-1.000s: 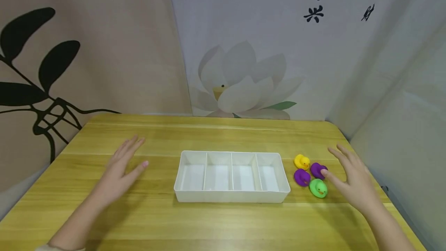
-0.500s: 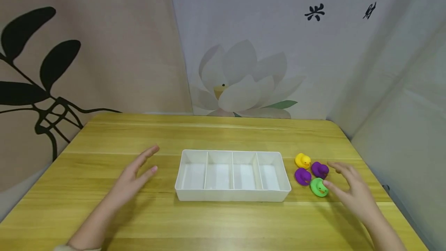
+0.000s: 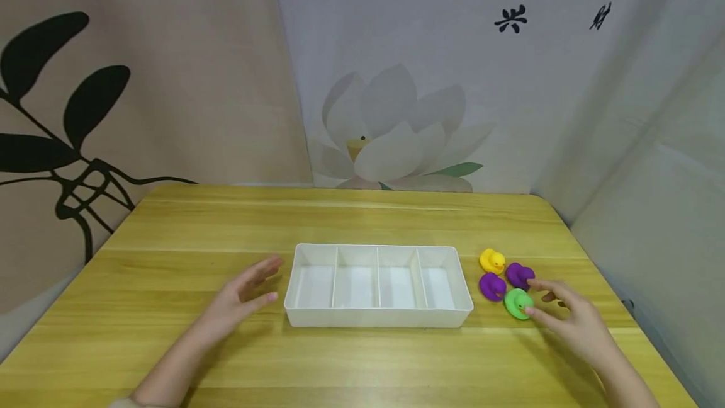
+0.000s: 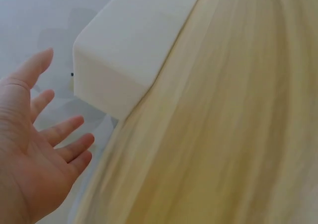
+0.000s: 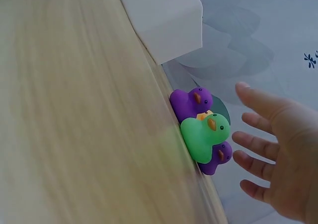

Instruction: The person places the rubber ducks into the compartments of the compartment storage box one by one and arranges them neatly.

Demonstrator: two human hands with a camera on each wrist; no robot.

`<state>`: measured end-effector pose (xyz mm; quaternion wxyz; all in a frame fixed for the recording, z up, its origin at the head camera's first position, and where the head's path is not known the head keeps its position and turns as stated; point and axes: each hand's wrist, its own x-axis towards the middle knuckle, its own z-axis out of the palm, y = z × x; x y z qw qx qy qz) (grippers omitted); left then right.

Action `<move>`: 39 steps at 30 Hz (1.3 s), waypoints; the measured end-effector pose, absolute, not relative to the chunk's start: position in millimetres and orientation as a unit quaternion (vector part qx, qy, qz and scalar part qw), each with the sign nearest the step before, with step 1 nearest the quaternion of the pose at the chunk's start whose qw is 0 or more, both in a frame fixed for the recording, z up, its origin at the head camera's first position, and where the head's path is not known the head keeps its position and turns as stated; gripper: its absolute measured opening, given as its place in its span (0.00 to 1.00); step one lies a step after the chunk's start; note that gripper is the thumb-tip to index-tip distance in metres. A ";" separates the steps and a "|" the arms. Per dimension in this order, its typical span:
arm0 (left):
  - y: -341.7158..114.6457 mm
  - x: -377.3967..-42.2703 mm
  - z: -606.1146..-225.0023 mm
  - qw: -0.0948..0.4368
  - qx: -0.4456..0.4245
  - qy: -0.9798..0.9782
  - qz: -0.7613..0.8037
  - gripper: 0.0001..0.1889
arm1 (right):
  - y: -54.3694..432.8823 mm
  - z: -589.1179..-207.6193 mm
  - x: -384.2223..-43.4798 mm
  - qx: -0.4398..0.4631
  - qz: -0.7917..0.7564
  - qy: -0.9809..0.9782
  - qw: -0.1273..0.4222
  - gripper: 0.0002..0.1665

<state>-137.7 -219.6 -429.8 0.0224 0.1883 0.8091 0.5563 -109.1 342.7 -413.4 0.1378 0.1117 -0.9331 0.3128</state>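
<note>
A white box (image 3: 378,318) with several compartments in a row stands on the wooden table. To its right sit a yellow rubber duck (image 3: 491,260), a purple rubber duck (image 3: 491,287), a second purple duck (image 3: 518,275) and a green rubber duck (image 3: 517,304), close together. My right hand (image 3: 578,320) is at the green duck, thumb and fingers parted; in the right wrist view a gap shows between the fingers and the green duck (image 5: 204,137). My left hand (image 3: 238,301) hovers just left of the box with relaxed fingers and holds nothing.
The table (image 3: 362,370) reaches back to a printed curtain (image 3: 396,49) with a lotus and dark lettering. Another cloth (image 3: 657,206) hangs along the right side.
My left hand has moved right and nearer to the box. The right hand has lowered toward the green duck, its fingers drawing closer together. Box and ducks stay in place.
</note>
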 end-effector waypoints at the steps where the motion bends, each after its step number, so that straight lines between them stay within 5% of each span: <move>1: -218.4 -137.3 -430.9 0.025 0.190 0.808 0.557 0.32 | 343.3 -414.5 -109.2 0.110 0.315 -0.933 0.133 0.28; 20: -207.5 -136.2 -444.8 0.067 0.211 0.774 0.593 0.42 | 348.8 -428.1 -112.2 0.091 0.314 -0.940 0.100 0.27; 39: -201.3 -133.7 -444.6 0.022 0.219 0.785 0.578 0.38 | 346.2 -433.4 -112.2 0.095 0.327 -0.933 0.111 0.22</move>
